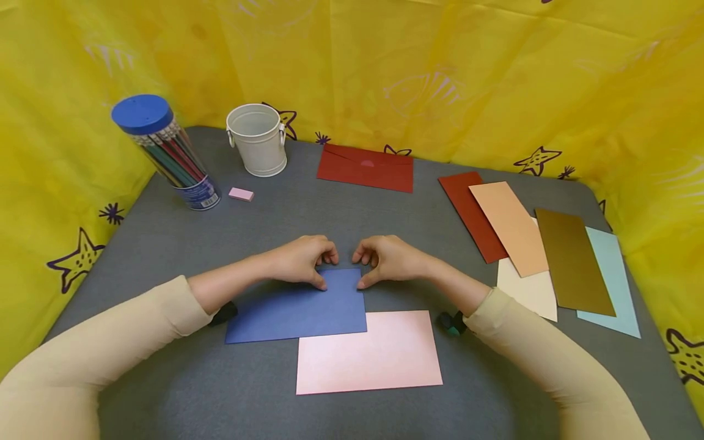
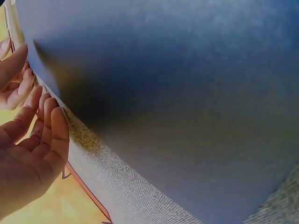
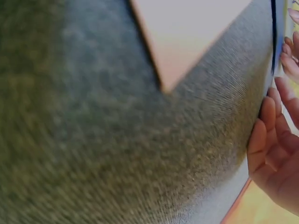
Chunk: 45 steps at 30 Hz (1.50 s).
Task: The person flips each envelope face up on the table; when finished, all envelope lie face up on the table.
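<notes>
A flat blue envelope (image 1: 308, 311) with no flap showing lies in front of the person and overlaps a pink envelope (image 1: 379, 360). At its far edge, the left hand (image 1: 305, 260) rests its thumb on the blue surface, its bent fingers lying just past the edge. Close by, the right hand (image 1: 390, 260) faces it, thumb at the blue envelope's right corner and fingers loosely bent above the table. Both hands show in the left wrist view, next to the blue sheet. The right wrist view catches a corner of the pink envelope (image 3: 187, 42).
Toward the back stand a pencil tub (image 1: 170, 153), a white pail (image 1: 256, 140) and a pink eraser (image 1: 241, 194). A red envelope (image 1: 365, 171) lies by the yellow curtain. On the right are a red piece (image 1: 467, 208), peach (image 1: 511, 229), cream (image 1: 525, 290), brown (image 1: 574, 263) and pale blue (image 1: 610, 281) ones.
</notes>
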Each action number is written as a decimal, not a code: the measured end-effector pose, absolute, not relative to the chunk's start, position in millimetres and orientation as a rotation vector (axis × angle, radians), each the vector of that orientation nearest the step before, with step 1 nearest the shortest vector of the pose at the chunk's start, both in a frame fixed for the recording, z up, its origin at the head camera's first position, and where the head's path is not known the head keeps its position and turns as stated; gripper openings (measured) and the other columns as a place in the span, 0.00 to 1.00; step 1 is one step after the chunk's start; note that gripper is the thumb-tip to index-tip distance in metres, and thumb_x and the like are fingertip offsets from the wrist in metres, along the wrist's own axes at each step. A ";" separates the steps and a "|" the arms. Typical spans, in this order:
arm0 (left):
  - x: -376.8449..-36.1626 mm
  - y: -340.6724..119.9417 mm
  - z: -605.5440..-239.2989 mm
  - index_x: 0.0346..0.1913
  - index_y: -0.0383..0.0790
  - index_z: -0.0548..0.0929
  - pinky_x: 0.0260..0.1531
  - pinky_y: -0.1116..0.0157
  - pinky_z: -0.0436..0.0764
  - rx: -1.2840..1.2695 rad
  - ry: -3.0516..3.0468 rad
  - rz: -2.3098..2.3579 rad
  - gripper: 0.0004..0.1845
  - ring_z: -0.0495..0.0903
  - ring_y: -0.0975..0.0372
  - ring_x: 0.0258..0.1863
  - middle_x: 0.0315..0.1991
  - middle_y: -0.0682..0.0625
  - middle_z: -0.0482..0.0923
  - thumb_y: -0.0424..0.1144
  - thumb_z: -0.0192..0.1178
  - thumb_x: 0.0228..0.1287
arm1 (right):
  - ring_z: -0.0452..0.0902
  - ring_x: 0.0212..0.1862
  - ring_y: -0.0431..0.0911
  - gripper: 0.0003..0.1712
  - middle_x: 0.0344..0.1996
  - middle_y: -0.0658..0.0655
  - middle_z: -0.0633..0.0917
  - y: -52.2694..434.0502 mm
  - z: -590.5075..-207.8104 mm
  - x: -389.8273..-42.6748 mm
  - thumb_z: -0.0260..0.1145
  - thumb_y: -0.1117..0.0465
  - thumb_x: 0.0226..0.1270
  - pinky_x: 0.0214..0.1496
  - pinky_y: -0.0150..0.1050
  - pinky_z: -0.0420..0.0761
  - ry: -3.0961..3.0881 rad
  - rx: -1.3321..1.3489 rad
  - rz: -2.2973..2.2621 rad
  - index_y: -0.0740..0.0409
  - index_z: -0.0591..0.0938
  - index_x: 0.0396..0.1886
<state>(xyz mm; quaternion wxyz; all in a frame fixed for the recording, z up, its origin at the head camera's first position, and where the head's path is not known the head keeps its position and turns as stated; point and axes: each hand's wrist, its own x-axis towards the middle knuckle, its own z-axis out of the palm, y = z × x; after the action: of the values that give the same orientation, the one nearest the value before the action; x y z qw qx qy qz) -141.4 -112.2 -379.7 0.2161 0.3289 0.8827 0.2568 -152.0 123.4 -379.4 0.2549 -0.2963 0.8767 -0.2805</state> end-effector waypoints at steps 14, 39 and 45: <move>-137.4 -107.3 -382.3 0.35 0.41 0.79 0.43 0.65 0.73 0.856 2.490 0.613 0.22 0.73 0.59 0.39 0.37 0.49 0.74 0.40 0.81 0.38 | 0.74 0.40 0.43 0.29 0.36 0.51 0.78 113.7 -382.4 -142.9 0.85 0.48 0.40 0.42 0.35 0.76 2.522 -0.891 -0.511 0.53 0.79 0.38; -173.6 -116.5 -365.3 0.43 0.37 0.78 0.37 0.66 0.76 0.638 2.441 0.883 0.17 0.79 0.59 0.33 0.33 0.45 0.85 0.34 0.73 0.53 | 0.79 0.29 0.43 0.21 0.30 0.55 0.75 142.0 -378.6 -181.1 0.62 0.73 0.65 0.35 0.36 0.87 2.049 -0.317 -1.294 0.68 0.66 0.55; -192.8 -135.9 -360.5 0.43 0.36 0.80 0.36 0.67 0.74 0.520 2.454 0.966 0.16 0.77 0.61 0.33 0.32 0.48 0.83 0.36 0.72 0.55 | 0.78 0.32 0.41 0.18 0.35 0.55 0.76 163.2 -375.4 -199.5 0.60 0.71 0.69 0.35 0.33 0.87 2.091 -0.231 -1.352 0.71 0.69 0.55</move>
<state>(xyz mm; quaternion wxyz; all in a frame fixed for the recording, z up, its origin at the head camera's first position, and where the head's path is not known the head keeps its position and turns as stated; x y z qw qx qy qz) -192.8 -135.9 -360.5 0.2250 0.1883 0.8896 0.3500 -199.5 163.2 -375.4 0.3151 -0.0878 0.7935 -0.5131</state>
